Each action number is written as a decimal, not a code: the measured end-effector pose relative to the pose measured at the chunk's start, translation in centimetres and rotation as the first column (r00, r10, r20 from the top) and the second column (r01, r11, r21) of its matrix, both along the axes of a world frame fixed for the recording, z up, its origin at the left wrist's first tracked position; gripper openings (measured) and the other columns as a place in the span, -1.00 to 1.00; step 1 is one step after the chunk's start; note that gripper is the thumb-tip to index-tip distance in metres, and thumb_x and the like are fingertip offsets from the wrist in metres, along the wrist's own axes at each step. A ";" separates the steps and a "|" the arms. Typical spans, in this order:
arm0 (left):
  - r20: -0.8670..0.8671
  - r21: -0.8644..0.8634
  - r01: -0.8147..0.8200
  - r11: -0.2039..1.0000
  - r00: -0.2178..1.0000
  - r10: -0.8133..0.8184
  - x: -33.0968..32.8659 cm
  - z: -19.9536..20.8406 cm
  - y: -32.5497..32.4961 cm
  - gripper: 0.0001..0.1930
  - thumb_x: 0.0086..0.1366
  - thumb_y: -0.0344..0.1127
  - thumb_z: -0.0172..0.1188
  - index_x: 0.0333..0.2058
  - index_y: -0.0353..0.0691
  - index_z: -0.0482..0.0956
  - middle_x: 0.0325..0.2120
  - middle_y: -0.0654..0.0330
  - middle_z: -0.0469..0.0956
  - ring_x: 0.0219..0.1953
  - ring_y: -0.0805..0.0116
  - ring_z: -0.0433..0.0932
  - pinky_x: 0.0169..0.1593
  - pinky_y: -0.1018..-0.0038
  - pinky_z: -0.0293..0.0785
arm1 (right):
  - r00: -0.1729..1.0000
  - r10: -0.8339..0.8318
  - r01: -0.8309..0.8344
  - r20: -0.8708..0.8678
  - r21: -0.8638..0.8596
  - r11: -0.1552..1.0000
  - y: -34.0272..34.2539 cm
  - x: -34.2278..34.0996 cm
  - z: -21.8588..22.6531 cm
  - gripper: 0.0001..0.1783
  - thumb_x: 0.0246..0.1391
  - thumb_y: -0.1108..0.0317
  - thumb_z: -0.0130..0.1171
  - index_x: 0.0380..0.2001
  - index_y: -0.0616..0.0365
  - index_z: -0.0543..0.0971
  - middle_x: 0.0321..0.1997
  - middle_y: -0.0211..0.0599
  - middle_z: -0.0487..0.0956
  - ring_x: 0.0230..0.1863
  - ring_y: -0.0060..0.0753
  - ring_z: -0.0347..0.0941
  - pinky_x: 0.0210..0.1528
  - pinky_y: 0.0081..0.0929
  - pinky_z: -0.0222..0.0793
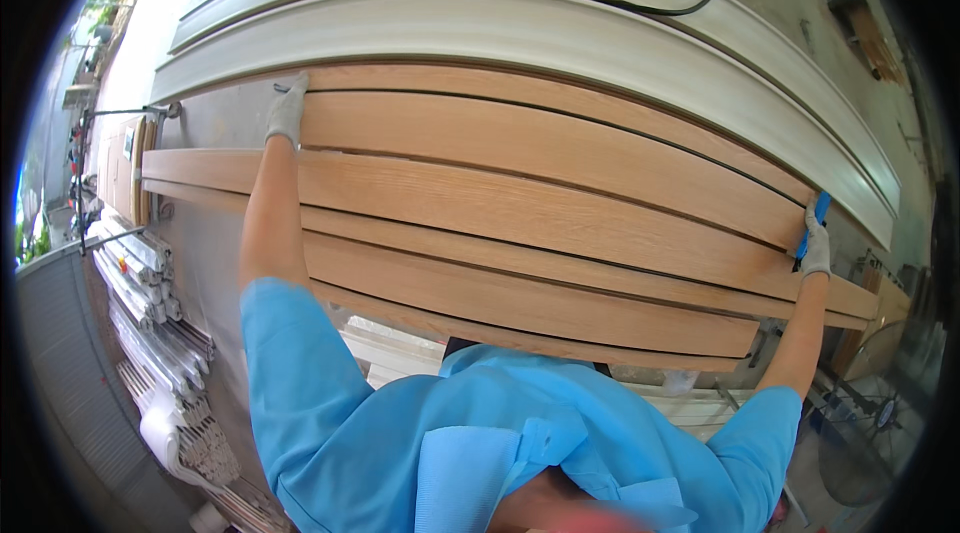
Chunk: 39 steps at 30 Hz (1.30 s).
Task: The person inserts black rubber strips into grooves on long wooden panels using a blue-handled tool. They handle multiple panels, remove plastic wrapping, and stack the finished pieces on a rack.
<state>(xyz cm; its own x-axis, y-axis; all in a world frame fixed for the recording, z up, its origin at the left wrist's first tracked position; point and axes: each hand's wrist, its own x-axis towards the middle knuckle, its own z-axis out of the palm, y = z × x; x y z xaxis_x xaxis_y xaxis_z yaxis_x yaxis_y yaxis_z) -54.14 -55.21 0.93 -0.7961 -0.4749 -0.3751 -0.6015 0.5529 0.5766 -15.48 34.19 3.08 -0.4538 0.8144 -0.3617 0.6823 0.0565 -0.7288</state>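
Several long wood-grain boards (560, 150) lie side by side across the view in front of me, with thin dark gaps between them. My left hand (287, 113), in a pale glove, is closed at the left end of the upper boards. A small dark tip pokes out by its fingers. Far off at the right end, my right hand (816, 245), also gloved, closes around a blue object (823, 205) against the board ends. Its exact kind is hidden by the fingers. Both arms are stretched wide.
Long white profiles (450, 18) lie just beyond the boards, with a curved black strip (690, 10) on them. Wrapped bars (150, 313) are stacked at the left. A round fan (880, 418) stands at the lower right. More white lengths (395, 343) lie below the boards.
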 end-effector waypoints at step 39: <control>0.252 -0.342 0.375 0.862 0.920 -0.300 28.7 2.5 -8.9 -0.50 0.36 0.17 0.03 -0.05 -0.08 0.70 -0.09 0.04 0.68 0.02 -0.01 0.60 0.12 0.18 0.42 | 0.928 -0.184 0.118 0.325 0.213 0.970 -16.6 22.8 -2.0 -0.53 0.25 -0.07 0.20 -0.11 0.15 0.60 -0.57 -0.40 0.50 -0.71 -0.52 0.43 -0.67 -0.55 0.32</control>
